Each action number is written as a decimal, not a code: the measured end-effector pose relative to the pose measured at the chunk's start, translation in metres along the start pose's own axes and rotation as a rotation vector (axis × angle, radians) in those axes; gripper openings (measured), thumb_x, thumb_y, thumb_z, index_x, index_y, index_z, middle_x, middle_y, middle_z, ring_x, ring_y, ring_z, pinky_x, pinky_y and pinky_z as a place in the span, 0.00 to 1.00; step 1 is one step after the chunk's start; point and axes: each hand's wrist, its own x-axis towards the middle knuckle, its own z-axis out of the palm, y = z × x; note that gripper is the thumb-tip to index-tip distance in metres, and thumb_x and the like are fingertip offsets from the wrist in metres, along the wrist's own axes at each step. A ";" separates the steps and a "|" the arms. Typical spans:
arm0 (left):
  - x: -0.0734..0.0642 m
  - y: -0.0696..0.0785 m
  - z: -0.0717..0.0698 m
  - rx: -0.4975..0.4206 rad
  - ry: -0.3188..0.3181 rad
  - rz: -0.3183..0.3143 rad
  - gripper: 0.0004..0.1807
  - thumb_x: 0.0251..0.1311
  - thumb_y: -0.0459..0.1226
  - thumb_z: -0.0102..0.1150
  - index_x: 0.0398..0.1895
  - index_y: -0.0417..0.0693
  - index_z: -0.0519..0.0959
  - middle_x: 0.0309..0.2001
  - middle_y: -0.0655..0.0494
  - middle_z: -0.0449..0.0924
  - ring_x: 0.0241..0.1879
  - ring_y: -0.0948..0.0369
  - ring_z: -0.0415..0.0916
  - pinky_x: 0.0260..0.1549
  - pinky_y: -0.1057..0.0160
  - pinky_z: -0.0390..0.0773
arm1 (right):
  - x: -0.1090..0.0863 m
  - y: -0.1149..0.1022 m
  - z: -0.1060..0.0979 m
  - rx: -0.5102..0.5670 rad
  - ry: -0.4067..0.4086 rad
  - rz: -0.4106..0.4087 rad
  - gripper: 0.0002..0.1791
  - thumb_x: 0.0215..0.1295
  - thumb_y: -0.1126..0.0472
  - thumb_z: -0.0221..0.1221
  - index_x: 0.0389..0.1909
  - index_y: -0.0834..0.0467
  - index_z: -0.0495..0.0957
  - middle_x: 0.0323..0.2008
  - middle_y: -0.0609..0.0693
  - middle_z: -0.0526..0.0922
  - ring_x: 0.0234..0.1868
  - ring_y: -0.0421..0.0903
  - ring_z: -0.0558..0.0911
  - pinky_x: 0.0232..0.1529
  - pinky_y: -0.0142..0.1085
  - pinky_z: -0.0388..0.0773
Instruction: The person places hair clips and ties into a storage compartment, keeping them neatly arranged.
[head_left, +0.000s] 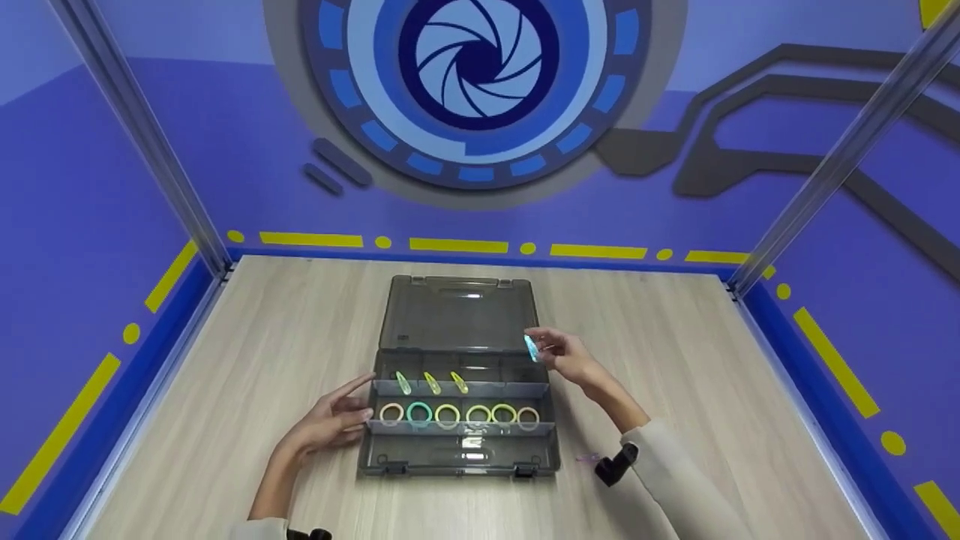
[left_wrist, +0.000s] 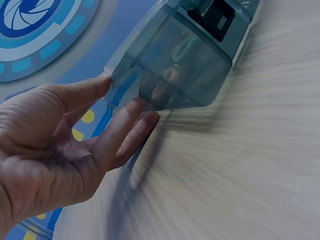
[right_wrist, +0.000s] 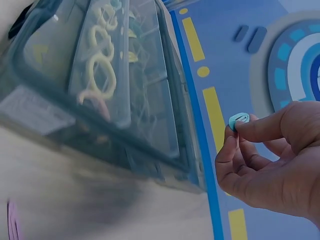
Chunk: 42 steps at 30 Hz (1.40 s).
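My right hand (head_left: 568, 358) pinches a light-blue snap hair clip (right_wrist: 239, 119) between thumb and fingertips, above the right side of an open grey see-through storage box (head_left: 459, 450). Three hair clips, one pale green (head_left: 403, 383) and two yellow (head_left: 433, 383), stand in a row along a divider in the box. In front of them, several hair ties (head_left: 448, 414) in peach, teal and yellow line another compartment. My left hand (head_left: 326, 421) touches the box's left wall with thumb and fingers extended; the left wrist view shows them against its side.
A purple hair clip (head_left: 587, 457) lies on the wooden table (head_left: 645, 322) to the right of the box, near my right wrist. The box's lid (head_left: 457, 311) lies folded back toward the blue patterned wall (head_left: 480, 217). Metal posts (head_left: 840, 165) frame both sides.
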 end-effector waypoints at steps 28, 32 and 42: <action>-0.003 -0.001 0.000 -0.005 0.049 -0.077 0.40 0.70 0.39 0.62 0.81 0.55 0.56 0.63 0.38 0.65 0.49 0.57 0.75 0.48 0.57 0.83 | 0.026 0.002 0.046 0.061 -0.075 -0.028 0.22 0.65 0.78 0.52 0.61 0.73 0.74 0.43 0.66 0.81 0.38 0.43 0.77 0.37 0.30 0.77; -0.002 -0.002 0.000 -0.015 0.042 -0.076 0.40 0.70 0.39 0.63 0.81 0.55 0.56 0.62 0.39 0.65 0.48 0.58 0.74 0.45 0.59 0.82 | 0.025 0.005 0.051 0.053 -0.080 -0.041 0.21 0.65 0.79 0.54 0.59 0.74 0.76 0.43 0.70 0.81 0.38 0.44 0.79 0.39 0.32 0.78; 0.003 0.001 0.001 0.006 0.040 -0.046 0.40 0.70 0.39 0.62 0.81 0.53 0.56 0.59 0.41 0.68 0.45 0.60 0.74 0.41 0.63 0.81 | 0.031 0.011 0.063 -0.047 -0.040 -0.077 0.16 0.59 0.81 0.60 0.49 0.78 0.80 0.37 0.74 0.85 0.36 0.52 0.87 0.35 0.26 0.80</action>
